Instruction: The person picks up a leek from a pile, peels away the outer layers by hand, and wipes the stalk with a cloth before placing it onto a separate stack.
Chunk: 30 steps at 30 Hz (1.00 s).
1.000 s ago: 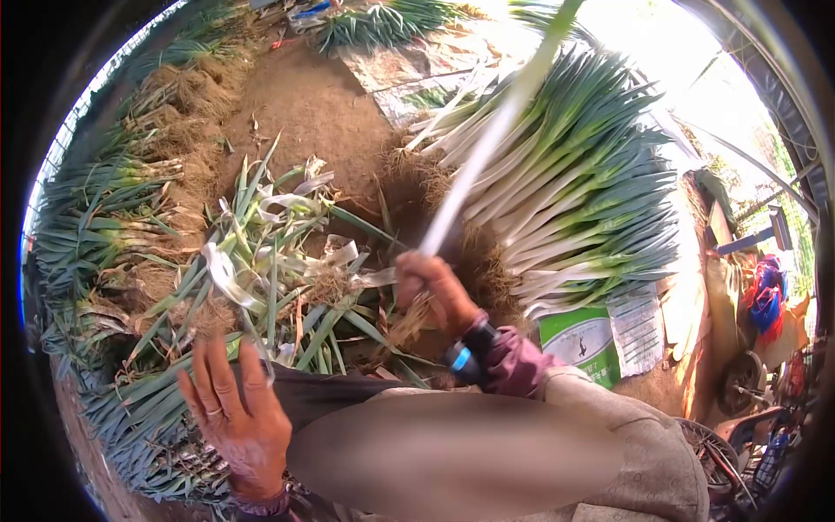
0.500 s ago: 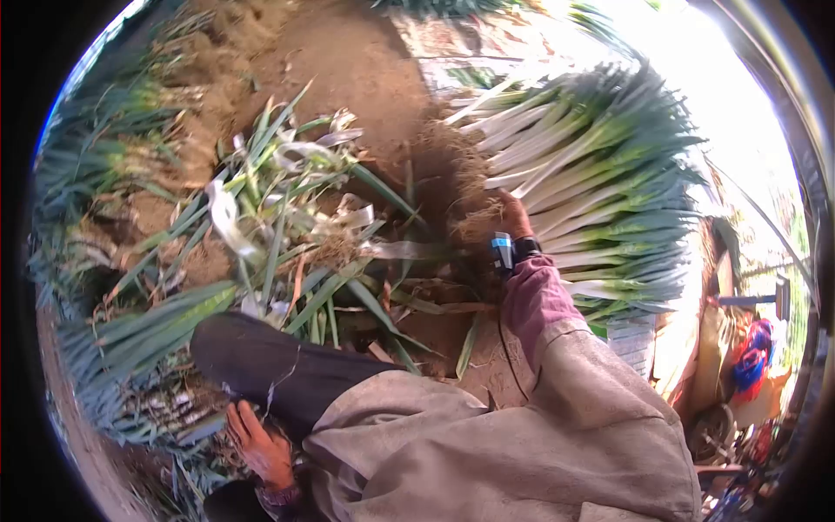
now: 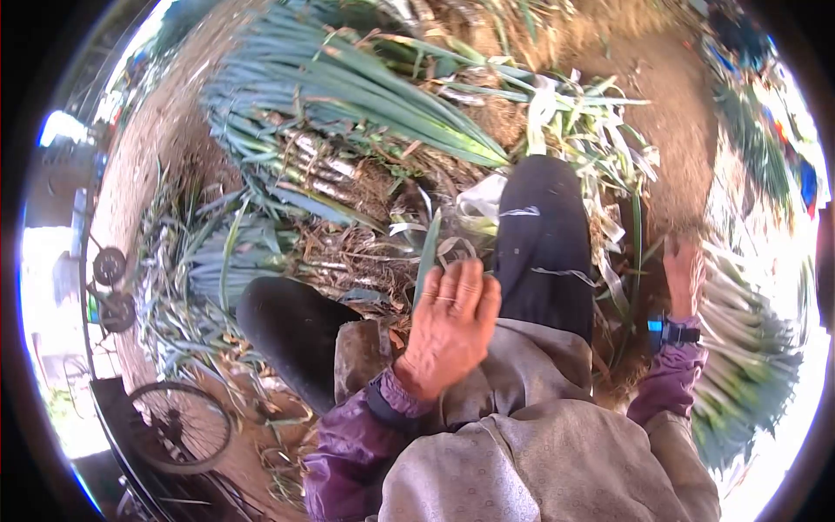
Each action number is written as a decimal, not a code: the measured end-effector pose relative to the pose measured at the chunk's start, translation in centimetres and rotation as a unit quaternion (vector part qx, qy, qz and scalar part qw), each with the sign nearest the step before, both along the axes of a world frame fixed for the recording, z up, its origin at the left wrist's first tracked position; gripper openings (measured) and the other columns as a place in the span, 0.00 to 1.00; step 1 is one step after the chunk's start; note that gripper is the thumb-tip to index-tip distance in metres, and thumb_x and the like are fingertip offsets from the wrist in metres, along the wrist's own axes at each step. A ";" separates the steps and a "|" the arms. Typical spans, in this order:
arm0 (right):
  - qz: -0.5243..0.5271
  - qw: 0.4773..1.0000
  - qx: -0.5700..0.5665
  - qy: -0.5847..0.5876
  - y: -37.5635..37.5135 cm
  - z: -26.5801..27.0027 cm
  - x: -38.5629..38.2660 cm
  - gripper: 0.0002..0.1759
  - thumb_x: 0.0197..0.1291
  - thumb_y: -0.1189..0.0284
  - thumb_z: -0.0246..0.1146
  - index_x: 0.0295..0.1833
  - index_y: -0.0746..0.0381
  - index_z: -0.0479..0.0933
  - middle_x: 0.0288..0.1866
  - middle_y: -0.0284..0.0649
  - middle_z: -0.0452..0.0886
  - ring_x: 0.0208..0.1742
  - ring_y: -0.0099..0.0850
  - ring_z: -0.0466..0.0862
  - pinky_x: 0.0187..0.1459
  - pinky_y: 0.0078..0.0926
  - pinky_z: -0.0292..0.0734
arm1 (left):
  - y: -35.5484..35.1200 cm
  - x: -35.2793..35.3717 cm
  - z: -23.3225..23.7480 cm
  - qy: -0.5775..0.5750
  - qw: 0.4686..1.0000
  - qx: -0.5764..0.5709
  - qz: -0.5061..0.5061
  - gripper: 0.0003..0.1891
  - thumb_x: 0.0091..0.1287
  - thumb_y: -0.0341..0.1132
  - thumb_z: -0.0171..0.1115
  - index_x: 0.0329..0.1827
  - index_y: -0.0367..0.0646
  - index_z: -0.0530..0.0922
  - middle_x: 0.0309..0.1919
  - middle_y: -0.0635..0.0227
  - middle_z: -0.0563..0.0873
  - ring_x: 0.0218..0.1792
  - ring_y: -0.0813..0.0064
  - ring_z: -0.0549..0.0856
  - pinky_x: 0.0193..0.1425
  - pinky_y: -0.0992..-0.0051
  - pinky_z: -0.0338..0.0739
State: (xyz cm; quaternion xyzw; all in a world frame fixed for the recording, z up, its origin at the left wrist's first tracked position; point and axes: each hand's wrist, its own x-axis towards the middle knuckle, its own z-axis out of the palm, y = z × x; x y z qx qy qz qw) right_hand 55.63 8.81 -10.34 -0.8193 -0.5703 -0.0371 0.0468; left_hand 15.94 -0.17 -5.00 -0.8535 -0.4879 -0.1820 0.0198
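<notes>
I record the white-stemmed leeks (image 3: 746, 317) lying in a row on the ground at the person's right, root ends toward the body. The right hand (image 3: 683, 268) is at those root ends; its fingers are small and blurred from here, so I cannot tell whether they grip a stem. The left hand (image 3: 452, 326) is raised over the lap, back to my camera, fingers extended side by side. A green leaf (image 3: 428, 250) shows just beside it. Leaf trimmings (image 3: 609, 139) lie beyond the dark-trousered knee (image 3: 544, 226); bushy leeks (image 3: 322, 96) are heaped ahead. A wheel (image 3: 180, 426) stands at far left.
</notes>
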 end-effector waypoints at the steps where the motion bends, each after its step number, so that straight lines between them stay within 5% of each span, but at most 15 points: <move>1: 0.052 0.997 0.038 0.041 2.1 1.9 -2.6 0.19 0.65 0.58 0.56 0.43 0.64 0.78 0.37 0.54 0.84 0.40 0.51 0.84 0.41 0.46 0.75 | 0.0 -0.1 1.3 -0.001 1.000 0.018 -0.007 0.18 0.60 0.31 0.55 0.52 0.30 0.75 0.53 0.44 0.75 0.54 0.50 0.78 0.60 0.51 0.72; 6: 0.240 0.948 0.089 0.188 9.6 6.5 -17.3 0.17 0.62 0.62 0.61 0.46 0.64 0.79 0.34 0.51 0.84 0.33 0.41 0.85 0.37 0.38 0.77 | -0.1 -2.3 2.8 -0.009 1.000 0.016 0.011 0.17 0.58 0.31 0.57 0.49 0.30 0.76 0.51 0.45 0.76 0.51 0.52 0.79 0.57 0.53 0.75; 8: 0.356 0.908 0.100 0.197 13.1 3.3 -19.1 0.16 0.61 0.62 0.62 0.43 0.64 0.80 0.32 0.49 0.84 0.32 0.40 0.84 0.37 0.36 0.77 | -0.3 -3.5 0.7 -0.006 0.999 0.000 0.043 0.17 0.58 0.31 0.57 0.47 0.30 0.77 0.50 0.45 0.77 0.51 0.52 0.79 0.57 0.54 0.75; 12: 0.345 0.931 0.033 0.114 17.7 0.8 -22.0 0.16 0.57 0.60 0.63 0.34 0.65 0.81 0.28 0.47 0.82 0.31 0.38 0.83 0.33 0.36 0.76 | -0.7 -5.8 -1.9 -0.057 0.989 -0.089 0.107 0.17 0.58 0.30 0.56 0.50 0.30 0.76 0.51 0.44 0.77 0.54 0.50 0.78 0.59 0.50 0.71; 18: 0.307 0.888 -0.144 0.310 22.4 -8.2 -17.6 0.18 0.55 0.60 0.64 0.25 0.65 0.81 0.18 0.42 0.80 0.21 0.32 0.79 0.26 0.34 0.73 | 0.8 -6.4 -3.0 -0.071 0.986 -0.067 0.135 0.16 0.58 0.29 0.61 0.48 0.32 0.77 0.48 0.49 0.79 0.48 0.53 0.80 0.56 0.53 0.74; 19: 0.294 0.903 -0.122 0.289 22.8 -11.4 -17.8 0.17 0.55 0.62 0.64 0.23 0.65 0.80 0.20 0.42 0.80 0.23 0.32 0.80 0.29 0.35 0.75 | 1.1 -6.3 -3.1 -0.072 0.987 -0.061 0.132 0.15 0.57 0.28 0.62 0.48 0.32 0.77 0.47 0.50 0.79 0.48 0.53 0.81 0.55 0.54 0.74; 20: 0.330 0.910 -0.206 0.143 23.4 -12.0 -19.1 0.14 0.58 0.64 0.62 0.29 0.65 0.81 0.25 0.42 0.82 0.29 0.31 0.81 0.34 0.35 0.76 | 1.3 -6.2 -3.3 -0.065 0.987 -0.066 0.135 0.15 0.57 0.28 0.62 0.47 0.32 0.77 0.47 0.50 0.79 0.48 0.53 0.80 0.55 0.54 0.74; 22: 0.655 0.739 0.103 0.124 25.4 -22.3 -16.4 0.13 0.62 0.63 0.58 0.38 0.63 0.80 0.33 0.43 0.83 0.35 0.34 0.81 0.38 0.36 0.75 | 1.4 -5.6 -4.1 -0.051 0.986 -0.082 0.133 0.15 0.57 0.28 0.62 0.47 0.32 0.77 0.46 0.50 0.79 0.47 0.54 0.80 0.55 0.55 0.74; 23: 0.466 0.832 -0.026 0.298 22.8 -19.4 -18.4 0.13 0.64 0.63 0.56 0.43 0.61 0.79 0.37 0.45 0.83 0.37 0.38 0.81 0.40 0.36 0.75 | 1.4 -5.4 -4.4 -0.043 0.987 -0.086 0.129 0.14 0.57 0.27 0.62 0.46 0.32 0.77 0.46 0.51 0.79 0.46 0.54 0.80 0.55 0.55 0.74; 24: 0.234 0.851 -0.148 0.447 20.2 -15.7 -20.4 0.14 0.65 0.63 0.54 0.48 0.60 0.77 0.41 0.46 0.83 0.38 0.41 0.81 0.42 0.37 0.75 | 1.4 -5.1 -4.5 -0.038 0.986 -0.102 0.127 0.14 0.57 0.27 0.62 0.46 0.32 0.77 0.45 0.51 0.79 0.46 0.54 0.80 0.55 0.55 0.74; 25: 0.084 0.825 -0.167 0.533 22.0 -24.3 -18.2 0.15 0.67 0.62 0.51 0.51 0.60 0.74 0.45 0.48 0.82 0.43 0.47 0.82 0.43 0.39 0.76 | 1.6 -4.8 -4.6 -0.034 0.985 -0.116 0.124 0.13 0.57 0.27 0.61 0.45 0.32 0.77 0.45 0.51 0.79 0.46 0.54 0.80 0.55 0.55 0.74; 26: 0.265 0.933 -0.108 0.217 22.0 -26.4 -17.8 0.16 0.68 0.60 0.49 0.50 0.60 0.73 0.44 0.50 0.83 0.47 0.49 0.83 0.45 0.41 0.77 | 1.9 -4.4 -4.6 -0.029 0.984 -0.128 0.121 0.13 0.57 0.27 0.61 0.45 0.33 0.76 0.45 0.51 0.79 0.46 0.54 0.80 0.55 0.55 0.73; 30: 0.227 0.942 -0.194 0.155 20.8 -23.9 -18.4 0.22 0.67 0.53 0.50 0.43 0.61 0.77 0.44 0.52 0.83 0.45 0.50 0.84 0.42 0.47 0.76 | 2.1 -3.3 -5.3 0.007 0.984 -0.140 0.107 0.13 0.57 0.28 0.60 0.44 0.33 0.76 0.46 0.50 0.79 0.46 0.52 0.81 0.56 0.56 0.74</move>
